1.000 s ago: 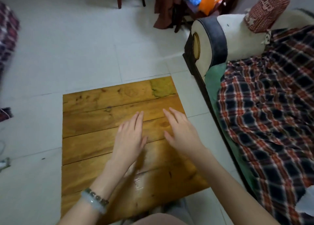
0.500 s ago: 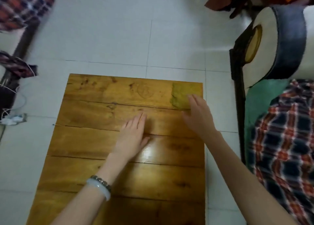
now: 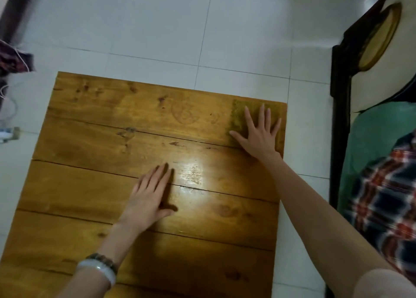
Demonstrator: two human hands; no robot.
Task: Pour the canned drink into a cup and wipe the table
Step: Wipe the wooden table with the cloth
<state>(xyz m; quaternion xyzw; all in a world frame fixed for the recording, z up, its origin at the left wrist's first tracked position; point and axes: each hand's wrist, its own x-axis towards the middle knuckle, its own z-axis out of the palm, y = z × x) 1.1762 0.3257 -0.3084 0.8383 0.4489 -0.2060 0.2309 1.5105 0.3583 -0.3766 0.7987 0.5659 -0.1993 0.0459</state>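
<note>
Now lays right hand [image 3: 258,137], fingers spread flat, on green cloth [image 3: 238,115] at far corner of table [image 3: 90,185] (just short of it before); left hand [image 3: 148,196] flat, empty. Wiping likely next.

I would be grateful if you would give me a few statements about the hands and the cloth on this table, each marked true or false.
1. The right hand lies flat on the cloth, fingers spread. True.
2. The cloth sits at the near left corner of the table. False: it is at the far right corner.
3. The left hand is curled into a fist. False: it rests flat on the bare wood, fingers straight.
4. Bracelets are worn on the left wrist. True.
5. Both hands touch the cloth. False: only the right hand does; the left hand lies apart from it, near the table's middle.
</note>
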